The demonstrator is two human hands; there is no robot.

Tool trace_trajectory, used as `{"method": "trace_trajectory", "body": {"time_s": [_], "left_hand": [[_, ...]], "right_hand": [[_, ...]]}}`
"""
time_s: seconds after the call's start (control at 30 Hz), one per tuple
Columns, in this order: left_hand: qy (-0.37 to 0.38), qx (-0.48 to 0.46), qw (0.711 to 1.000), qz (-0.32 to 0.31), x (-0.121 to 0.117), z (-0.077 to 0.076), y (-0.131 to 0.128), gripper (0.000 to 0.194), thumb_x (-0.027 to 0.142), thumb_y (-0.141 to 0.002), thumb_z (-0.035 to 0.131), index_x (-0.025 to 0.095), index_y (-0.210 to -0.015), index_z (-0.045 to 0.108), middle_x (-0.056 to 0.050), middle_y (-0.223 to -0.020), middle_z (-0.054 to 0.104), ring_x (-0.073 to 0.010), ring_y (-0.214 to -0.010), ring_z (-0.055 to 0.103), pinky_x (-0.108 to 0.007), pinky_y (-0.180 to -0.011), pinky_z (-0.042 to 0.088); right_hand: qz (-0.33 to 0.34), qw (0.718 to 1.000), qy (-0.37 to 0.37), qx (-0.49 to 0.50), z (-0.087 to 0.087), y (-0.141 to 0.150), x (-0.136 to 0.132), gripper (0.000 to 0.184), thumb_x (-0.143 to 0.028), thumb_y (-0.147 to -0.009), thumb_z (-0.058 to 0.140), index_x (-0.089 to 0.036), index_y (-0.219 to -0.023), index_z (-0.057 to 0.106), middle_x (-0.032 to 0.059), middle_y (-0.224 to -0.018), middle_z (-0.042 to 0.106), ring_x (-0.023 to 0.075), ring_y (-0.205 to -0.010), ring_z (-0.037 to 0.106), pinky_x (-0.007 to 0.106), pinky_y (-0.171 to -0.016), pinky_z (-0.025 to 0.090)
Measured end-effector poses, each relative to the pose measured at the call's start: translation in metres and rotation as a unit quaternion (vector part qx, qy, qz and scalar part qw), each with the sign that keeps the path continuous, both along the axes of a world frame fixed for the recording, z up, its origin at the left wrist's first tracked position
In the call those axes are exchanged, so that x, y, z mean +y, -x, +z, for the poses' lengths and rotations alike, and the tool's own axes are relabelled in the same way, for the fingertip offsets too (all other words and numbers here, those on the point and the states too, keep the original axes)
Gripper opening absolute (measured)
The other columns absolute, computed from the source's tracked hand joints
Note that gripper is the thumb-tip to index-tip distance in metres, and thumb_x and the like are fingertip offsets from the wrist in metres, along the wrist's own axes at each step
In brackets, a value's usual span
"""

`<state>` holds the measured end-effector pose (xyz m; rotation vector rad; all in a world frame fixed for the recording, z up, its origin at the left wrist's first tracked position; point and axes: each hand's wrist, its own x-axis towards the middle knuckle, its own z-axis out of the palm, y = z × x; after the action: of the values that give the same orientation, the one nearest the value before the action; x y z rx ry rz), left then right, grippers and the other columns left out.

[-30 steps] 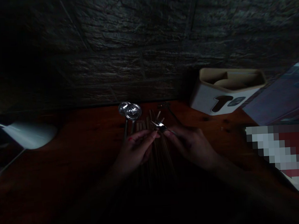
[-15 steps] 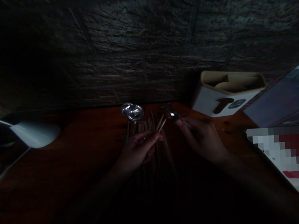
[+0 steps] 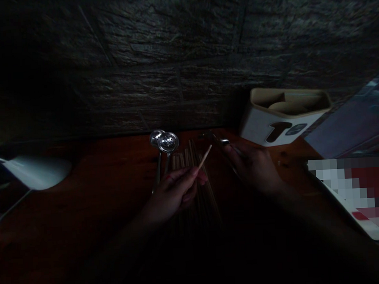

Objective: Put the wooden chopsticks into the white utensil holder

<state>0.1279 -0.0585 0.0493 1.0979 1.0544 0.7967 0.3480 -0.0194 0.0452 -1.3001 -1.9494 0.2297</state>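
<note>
Shiny metal perforated ladle (image 3: pixel 168 142), reddish-brown wood table (image 3: pixel 96 180), rough stone-like wall (image 3: pixel 146 46)

Two round-headed metal ladles (image 3: pixel 168 142) are counted on the single wooden table (image 3: pixel 98 172). Several thin sticks (image 3: pixel 191 148) are laid beside them, more than four, though an exact total cannot be made out in the dark. One light stick (image 3: pixel 205 156) is seen raised in the left hand (image 3: pixel 176 189), and one metal utensil (image 3: pixel 225 142) is held in the right hand (image 3: pixel 257 166). One white container (image 3: pixel 265 129) and one white cone-shaped object (image 3: pixel 38 173) are also counted.
</note>
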Motion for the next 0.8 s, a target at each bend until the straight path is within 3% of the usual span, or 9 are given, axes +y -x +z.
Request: {"method": "trace_trajectory", "body": {"time_s": [0.13,0.37,0.43,0.6,0.8], "left_hand": [[-0.010,0.004,1.000,0.022,0.004,-0.002,0.003,0.035,0.050,-0.092,0.050,0.019,-0.091,0.066,0.008,-0.049,0.032,-0.0061,-0.039,0.025,-0.019,-0.038,0.020],[-0.013,0.036,0.999,0.022,0.004,-0.004,0.002,0.036,0.053,-0.091,0.049,0.020,-0.090,0.066,0.008,-0.049,0.033,-0.0070,-0.039,0.027,-0.019,-0.038,0.022],[-0.025,0.052,0.998,0.017,0.002,-0.005,0.001,0.036,0.053,-0.091,0.050,0.020,-0.089,0.065,0.008,-0.049,0.033,-0.0073,-0.040,0.029,-0.019,-0.038,0.023],[-0.025,0.073,0.997,0.019,-0.002,-0.007,-0.004,0.037,0.052,-0.091,0.051,0.019,-0.090,0.066,0.008,-0.049,0.036,-0.0072,-0.041,0.032,-0.019,-0.039,0.024],[-0.021,0.056,0.997,0.042,0.000,-0.006,-0.003,0.034,0.051,-0.089,0.054,0.020,-0.090,0.069,0.007,-0.048,0.036,-0.0069,-0.041,0.032,-0.019,-0.040,0.025]], "right_hand": [[-0.002,0.999,-0.013,0.032,0.006,0.002,-0.006,0.029,-0.036,-0.097,0.048,-0.016,-0.095,0.069,0.0029,-0.071,0.069,0.0127,-0.056,0.061,0.024,-0.053,0.044],[0.149,0.987,0.046,0.040,0.003,0.021,-0.023,0.022,-0.031,-0.097,0.049,-0.021,-0.097,0.068,0.0014,-0.087,0.074,0.0125,-0.073,0.068,0.023,-0.068,0.050],[0.165,0.984,0.056,0.031,0.002,0.021,-0.022,0.022,-0.031,-0.098,0.049,-0.021,-0.097,0.069,0.0012,-0.088,0.074,0.0124,-0.074,0.068,0.023,-0.069,0.050],[0.074,0.997,0.036,0.012,0.000,0.014,-0.013,0.024,-0.032,-0.097,0.049,-0.020,-0.103,0.069,0.0032,-0.092,0.075,0.0147,-0.073,0.070,0.025,-0.066,0.050],[0.027,0.999,-0.001,0.030,0.007,0.007,-0.012,0.023,-0.032,-0.096,0.051,-0.018,-0.098,0.069,0.0030,-0.080,0.073,0.0124,-0.062,0.066,0.022,-0.056,0.047]]}}
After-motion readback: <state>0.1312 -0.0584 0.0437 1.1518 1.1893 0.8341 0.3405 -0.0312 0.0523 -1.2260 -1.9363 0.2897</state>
